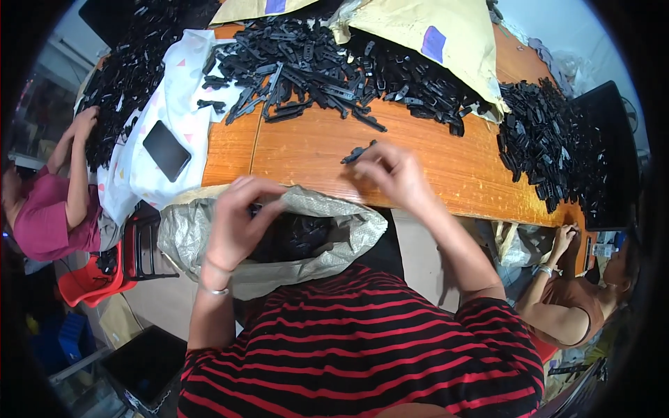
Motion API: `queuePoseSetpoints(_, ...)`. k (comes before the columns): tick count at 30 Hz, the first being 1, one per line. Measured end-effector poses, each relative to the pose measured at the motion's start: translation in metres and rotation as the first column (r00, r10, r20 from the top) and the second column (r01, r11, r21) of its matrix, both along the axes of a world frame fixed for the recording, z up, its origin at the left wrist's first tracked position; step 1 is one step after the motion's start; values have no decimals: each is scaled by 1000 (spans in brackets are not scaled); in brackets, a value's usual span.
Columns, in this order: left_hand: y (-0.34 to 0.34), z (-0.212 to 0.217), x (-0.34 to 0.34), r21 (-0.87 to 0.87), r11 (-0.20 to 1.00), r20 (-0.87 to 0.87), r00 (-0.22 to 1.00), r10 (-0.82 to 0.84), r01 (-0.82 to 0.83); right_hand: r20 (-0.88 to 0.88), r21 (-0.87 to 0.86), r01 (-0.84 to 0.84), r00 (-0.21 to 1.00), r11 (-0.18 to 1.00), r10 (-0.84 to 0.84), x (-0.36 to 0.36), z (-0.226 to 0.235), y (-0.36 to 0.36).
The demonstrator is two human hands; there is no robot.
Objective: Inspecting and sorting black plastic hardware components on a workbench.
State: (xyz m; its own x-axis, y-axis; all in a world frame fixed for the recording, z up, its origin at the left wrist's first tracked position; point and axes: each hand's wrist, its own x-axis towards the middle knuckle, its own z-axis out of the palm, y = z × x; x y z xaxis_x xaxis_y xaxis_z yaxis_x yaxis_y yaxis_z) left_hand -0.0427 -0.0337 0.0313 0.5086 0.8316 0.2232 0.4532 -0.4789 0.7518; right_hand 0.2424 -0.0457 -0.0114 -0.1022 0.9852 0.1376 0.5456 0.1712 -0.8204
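On the wooden table [306, 150] my right hand [401, 181] has its fingers bent at a small black plastic part [357, 153], which shows just beyond the fingertips. My left hand [237, 223] hangs over the mouth of a pale woven sack [362, 226], its thumb and curved fingers apart. Dark space shows between those fingers, with no held piece that I can make out. The sack stands open between my body and the table edge, and black parts [300, 233] lie inside it. A large heap of black plastic parts [300, 59] covers the table ahead.
A yellowish sack [418, 35] spills parts at the back, and another heap [540, 139] lies right. A dark phone [167, 150] rests on white patterned cloth [188, 76]. One person [52, 216] works at left, another [568, 306] at right. A red chair [94, 282] stands left.
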Motion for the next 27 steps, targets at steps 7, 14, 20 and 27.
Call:
queuePoseSetpoints(7, 36, -47, 114, 200, 980, -13, 1000, -4, 7, 499, 408, 261, 739, 875, -453, 78, 6, 62)
queuePoseSetpoints(14, 58, -75, 123, 196, 979, -202, 976, 88, -47, 653, 303, 142, 689, 942, -314, 67, -20, 80)
queuePoseSetpoints(20, 69, -68, 100, 228, 965, -223, 958, 180, -128, 517, 137, 170, 828, 976, -217, 50, -10, 66)
queuePoseSetpoints(27, 59, -59, 105, 270, 962, -265, 957, 120, -46, 495, -69, 210, 856, 975, -149, 52, -5, 65)
